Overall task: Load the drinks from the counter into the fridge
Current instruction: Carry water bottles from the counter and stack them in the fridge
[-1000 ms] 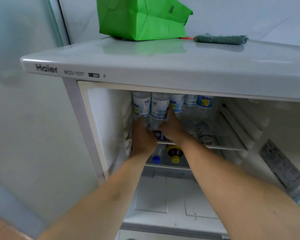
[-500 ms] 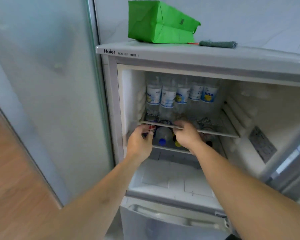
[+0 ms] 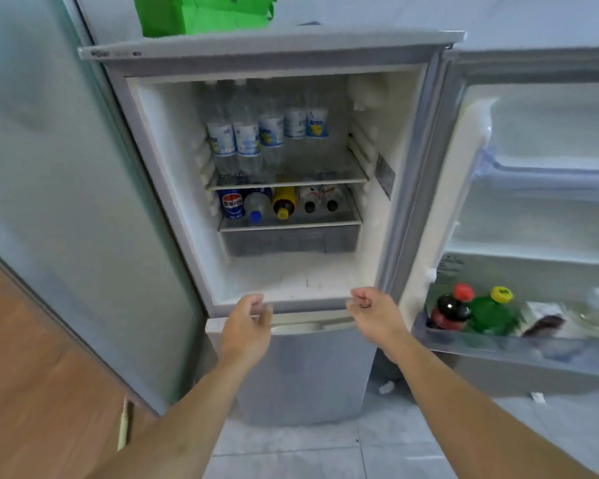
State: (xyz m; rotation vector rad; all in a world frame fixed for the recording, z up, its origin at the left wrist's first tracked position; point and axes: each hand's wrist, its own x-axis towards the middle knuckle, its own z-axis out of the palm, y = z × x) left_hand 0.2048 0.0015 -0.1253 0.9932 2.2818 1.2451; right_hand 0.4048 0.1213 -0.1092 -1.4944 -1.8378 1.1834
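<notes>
1. Drinks, already inside the fridge (image 3: 408, 188), centre of the frame, door (image 3: 533, 140) swung wide to the right.
2. Upper shelf (image 3: 287, 183): five water bottles (image 3: 246, 140) upright in a row, white labels facing out, touching side by side.
3. Lower shelf (image 3: 291, 224): more bottles lying flat, necks toward the front; a blue-labelled cola (image 3: 232, 203) at left, then a clear bottle with blue cap (image 3: 256, 207), a yellow-capped bottle (image 3: 284, 202), two dark-capped ones (image 3: 320, 200) at right.
4. Under that, a grey drawer (image 3: 289, 240).
5. Door rack (image 3: 498, 345), right of the frame: a dark bottle with red cap (image 3: 450, 307), a green bottle with yellow cap (image 3: 491, 311) just beside it, further items to the right too blurred to name.
6. Left hand (image 3: 246, 328), lower centre, in front of the compartment's bottom edge, fingers loosely curled, gripping nothing.
7. Right hand (image 3: 376, 314), just right of it, fingers curled inward, likewise holding nothing.
8. Both hands clear of the drinks, well below the shelves.
9. Green bag (image 3: 201, 13) on the fridge top, upper left of the frame.
10. Wood floor at lower left, grey tile at bottom centre.
</notes>
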